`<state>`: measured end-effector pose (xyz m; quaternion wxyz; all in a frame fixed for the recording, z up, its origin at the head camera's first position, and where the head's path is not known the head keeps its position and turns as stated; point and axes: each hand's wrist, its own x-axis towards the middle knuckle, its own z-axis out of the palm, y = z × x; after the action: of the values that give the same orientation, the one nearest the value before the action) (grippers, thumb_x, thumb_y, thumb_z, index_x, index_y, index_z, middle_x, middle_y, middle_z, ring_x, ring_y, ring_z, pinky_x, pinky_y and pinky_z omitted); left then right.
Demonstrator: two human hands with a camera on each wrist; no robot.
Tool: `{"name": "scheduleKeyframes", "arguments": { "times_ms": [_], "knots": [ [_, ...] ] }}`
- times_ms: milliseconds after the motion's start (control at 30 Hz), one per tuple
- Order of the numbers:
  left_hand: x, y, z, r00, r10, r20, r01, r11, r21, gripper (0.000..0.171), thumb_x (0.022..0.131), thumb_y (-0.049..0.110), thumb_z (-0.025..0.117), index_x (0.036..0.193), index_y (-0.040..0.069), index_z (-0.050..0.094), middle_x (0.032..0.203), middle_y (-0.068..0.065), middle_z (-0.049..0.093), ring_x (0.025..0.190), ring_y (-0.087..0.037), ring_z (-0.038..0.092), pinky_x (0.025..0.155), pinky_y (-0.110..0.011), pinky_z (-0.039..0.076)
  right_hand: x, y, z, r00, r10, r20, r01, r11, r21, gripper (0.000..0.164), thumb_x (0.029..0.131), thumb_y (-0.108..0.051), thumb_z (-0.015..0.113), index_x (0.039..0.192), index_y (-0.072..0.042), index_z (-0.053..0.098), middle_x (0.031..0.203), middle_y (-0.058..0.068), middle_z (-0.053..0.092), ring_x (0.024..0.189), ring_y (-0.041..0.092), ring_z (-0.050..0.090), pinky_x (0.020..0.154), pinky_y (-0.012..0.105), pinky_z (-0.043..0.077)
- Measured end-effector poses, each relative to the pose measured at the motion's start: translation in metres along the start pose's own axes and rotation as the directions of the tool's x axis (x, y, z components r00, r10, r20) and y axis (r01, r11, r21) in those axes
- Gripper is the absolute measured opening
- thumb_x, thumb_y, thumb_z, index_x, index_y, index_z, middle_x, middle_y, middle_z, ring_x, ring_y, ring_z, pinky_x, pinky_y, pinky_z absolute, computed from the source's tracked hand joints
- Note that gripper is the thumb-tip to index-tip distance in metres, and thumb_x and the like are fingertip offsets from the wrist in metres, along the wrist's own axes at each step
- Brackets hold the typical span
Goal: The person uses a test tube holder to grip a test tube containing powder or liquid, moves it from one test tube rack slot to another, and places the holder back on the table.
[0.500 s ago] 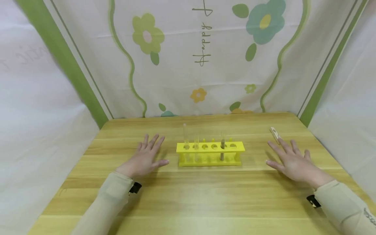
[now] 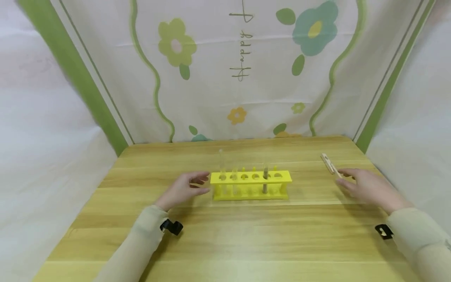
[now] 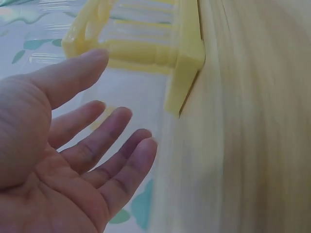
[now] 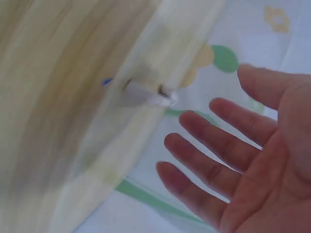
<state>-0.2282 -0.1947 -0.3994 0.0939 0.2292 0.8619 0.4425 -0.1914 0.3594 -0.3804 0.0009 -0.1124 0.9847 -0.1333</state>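
Note:
A yellow test tube rack [image 2: 251, 197] stands on the table, holding a tall clear tube [image 2: 221, 161] at its left end, a second clear tube [image 2: 235, 190] beside it, and a tube with dark contents [image 2: 265, 187] toward the right. My left hand [image 2: 183, 190] is beside the rack's left end, thumb and fingers apart and loosely bent, with nothing between them. On the right lies a light wooden clip [image 2: 327, 163] with a slim arm pointing toward my right hand [image 2: 370, 188]. The right fingertips are close to that arm; in the right wrist view the fingers are spread and hold nothing.
The wooden table [image 2: 246, 243] ends at a white cloth backdrop [image 2: 211, 90] printed with flowers. White cloth hangs along both sides. Each wrist carries a small black device, such as the one [image 2: 171, 226] at the left cuff.
Both hands were spread flat over the table. The left has turned on its side and moved right to the rack; the right has turned inward, fingers more bent, beside the clip.

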Motion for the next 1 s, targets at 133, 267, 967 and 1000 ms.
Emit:
{"name": "scheduleKeyframes", "arguments": {
  "times_ms": [133,267,967,1000],
  "knots": [
    [-0.002,-0.001,0.005,0.999,-0.047,-0.022,0.046,0.997,-0.064,0.055,0.089,0.030,0.076,0.138,0.012,0.058,0.126,-0.004,0.064,0.114,-0.027,0.061,0.095,-0.042,0.051,0.004,0.009,0.003,1.000,0.016,-0.024,-0.016,1.000,0.016,0.052,0.103,-0.034,0.054,0.133,0.009,0.054,0.114,0.029,0.065,0.097,0.048,0.063,0.081,0.064,0.047],
    [0.003,-0.004,0.013,0.999,-0.052,0.002,0.052,0.992,-0.116,0.051,0.089,0.026,0.077,0.135,0.013,0.060,0.125,-0.002,0.065,0.112,-0.023,0.062,0.093,-0.039,0.052,0.006,0.021,0.005,0.998,0.060,-0.015,-0.060,0.998,0.027,0.050,0.103,-0.031,0.054,0.130,0.011,0.055,0.113,0.029,0.065,0.101,0.050,0.060,0.083,0.064,0.046],
    [0.022,-0.005,0.034,0.995,-0.097,0.012,0.097,0.968,-0.231,0.027,0.089,0.021,0.077,0.115,0.016,0.072,0.113,0.001,0.070,0.102,-0.019,0.065,0.085,-0.033,0.054,0.051,0.033,0.001,0.984,0.147,0.102,-0.147,0.989,-0.010,0.051,0.100,-0.035,0.057,0.117,0.012,0.064,0.113,0.033,0.064,0.102,0.052,0.058,0.087,0.065,0.045],
    [0.022,-0.005,0.035,0.995,-0.101,0.009,0.100,0.968,-0.229,0.028,0.089,0.020,0.077,0.116,0.016,0.072,0.113,0.001,0.070,0.102,-0.018,0.065,0.085,-0.033,0.054,0.052,0.033,0.002,0.981,0.158,0.108,-0.158,0.987,-0.007,0.052,0.099,-0.038,0.058,0.115,0.011,0.065,0.111,0.032,0.064,0.100,0.051,0.059,0.085,0.064,0.045]
  ]
}}
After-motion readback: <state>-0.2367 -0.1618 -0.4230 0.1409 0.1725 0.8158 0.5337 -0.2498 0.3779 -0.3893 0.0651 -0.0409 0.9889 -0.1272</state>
